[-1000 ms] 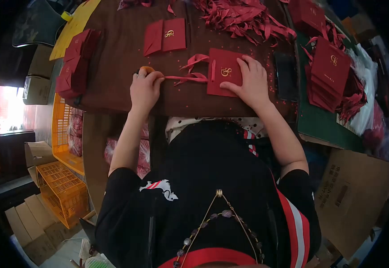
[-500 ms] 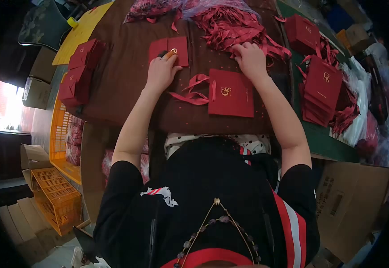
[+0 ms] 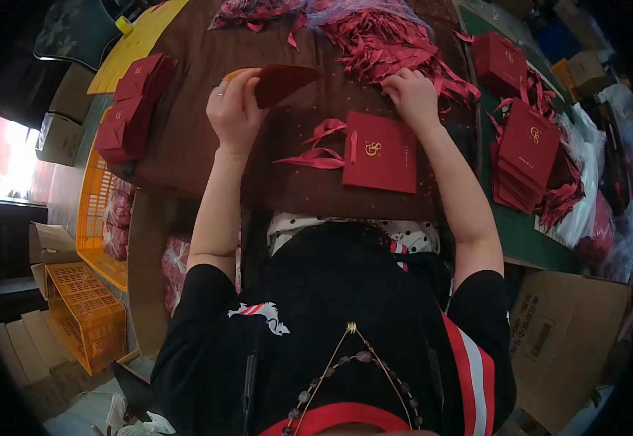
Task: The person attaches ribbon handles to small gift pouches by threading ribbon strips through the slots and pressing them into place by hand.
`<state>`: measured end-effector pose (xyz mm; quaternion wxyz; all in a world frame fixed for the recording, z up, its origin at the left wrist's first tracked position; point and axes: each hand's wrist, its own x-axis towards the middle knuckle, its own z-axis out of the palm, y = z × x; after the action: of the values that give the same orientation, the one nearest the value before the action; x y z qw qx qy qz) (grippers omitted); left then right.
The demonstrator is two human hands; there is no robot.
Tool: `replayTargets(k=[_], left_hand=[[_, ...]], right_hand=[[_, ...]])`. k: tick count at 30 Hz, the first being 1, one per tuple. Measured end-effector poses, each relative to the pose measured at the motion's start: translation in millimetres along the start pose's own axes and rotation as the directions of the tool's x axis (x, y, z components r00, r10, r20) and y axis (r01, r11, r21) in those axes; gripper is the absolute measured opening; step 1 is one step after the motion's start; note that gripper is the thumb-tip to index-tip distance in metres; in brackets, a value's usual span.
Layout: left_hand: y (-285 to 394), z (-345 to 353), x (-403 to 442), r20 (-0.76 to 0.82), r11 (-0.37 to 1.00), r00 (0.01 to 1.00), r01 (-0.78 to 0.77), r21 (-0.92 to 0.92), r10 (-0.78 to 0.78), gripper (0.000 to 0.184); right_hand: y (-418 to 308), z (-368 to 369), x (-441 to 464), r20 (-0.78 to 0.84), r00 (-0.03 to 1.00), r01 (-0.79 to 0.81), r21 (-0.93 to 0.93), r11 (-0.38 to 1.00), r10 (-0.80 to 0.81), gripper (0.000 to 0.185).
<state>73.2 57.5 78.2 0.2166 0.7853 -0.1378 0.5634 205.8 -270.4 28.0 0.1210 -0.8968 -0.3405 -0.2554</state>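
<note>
My left hand [image 3: 235, 112] grips a small dark red paper bag [image 3: 286, 84] by its left side. That bag is lifted and tilted, so its face is in shadow. My right hand [image 3: 412, 100] is closed, its fingertips pinched at the lower edge of a heap of red ribbons [image 3: 374, 45]. Whatever lies between those fingertips is hidden. Between my forearms a red gift bag [image 3: 380, 152] with gold lettering lies flat on the brown cloth [image 3: 207, 163]. Ribbon handles [image 3: 315, 158] trail from it to the left.
Folded red bags [image 3: 126, 123] stand stacked at the table's left edge. On the green surface to the right are more red bags [image 3: 526, 145] with ribbons and clear plastic [image 3: 587, 145]. Orange crates [image 3: 87, 312] and a cardboard box [image 3: 567, 341] stand below.
My left hand has picked the small bag up off the cloth, moving it left and tilting it. My right hand stays by the ribbon heap, with its fingers drawn closer together.
</note>
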Motion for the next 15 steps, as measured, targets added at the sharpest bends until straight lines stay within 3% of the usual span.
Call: replayTargets(k=[2, 3, 4, 6, 7, 9, 11, 12, 14, 15], left_hand=[[14, -6, 6, -0.13, 0.957, 0.956, 0.243, -0.157, -0.264, 0.009], [16, -7, 2, -0.065, 0.861, 0.886, 0.424, -0.281, -0.458, 0.012], [26, -9, 2, -0.067, 0.861, 0.886, 0.425, -0.278, -0.459, 0.012], [51, -8, 5, 0.206, 0.531, 0.72, 0.646, -0.548, -0.663, 0.016], [54, 0, -4, 0.257, 0.513, 0.71, 0.669, -0.538, -0.655, 0.02], [70, 1, -21, 0.488, 0.353, 0.621, 0.769, -0.533, -0.613, 0.022], [88, 9, -41, 0.625, 0.029, 0.468, 0.814, -0.58, -0.624, 0.026], [95, 8, -44, 0.657, -0.012, 0.408, 0.844, -0.536, -0.634, 0.031], [114, 7, -51, 0.696, -0.194, 0.275, 0.835, -0.515, -0.663, 0.037], [119, 5, -50, 0.7, -0.173, 0.247, 0.865, -0.47, -0.67, 0.05]], right_hand=[[-5, -2, 3, -0.01, 0.999, -0.041, 0.021, 0.999, 0.042, 0.02], [-6, -1, 3, -0.009, 0.999, -0.038, 0.024, 0.999, 0.039, 0.02], [-7, 0, 4, -0.031, 0.999, -0.012, 0.031, 0.999, 0.013, 0.015], [-5, 3, 4, -0.056, 0.998, 0.014, 0.035, 0.999, -0.012, 0.011], [-3, 5, 3, -0.045, 0.997, 0.068, 0.013, 0.998, -0.068, 0.012], [2, 6, 5, -0.037, 0.992, 0.12, -0.011, 0.993, -0.121, 0.012], [3, 3, 6, -0.078, 0.993, 0.099, 0.099, 0.99, -0.091, 0.014], [1, -1, 7, -0.076, 0.993, 0.098, 0.101, 0.99, -0.091, 0.014], [0, -10, 6, -0.135, 0.988, -0.041, 0.273, 0.961, 0.081, 0.013], [0, -18, 6, -0.074, 0.994, -0.063, 0.242, 0.968, 0.083, 0.016]])
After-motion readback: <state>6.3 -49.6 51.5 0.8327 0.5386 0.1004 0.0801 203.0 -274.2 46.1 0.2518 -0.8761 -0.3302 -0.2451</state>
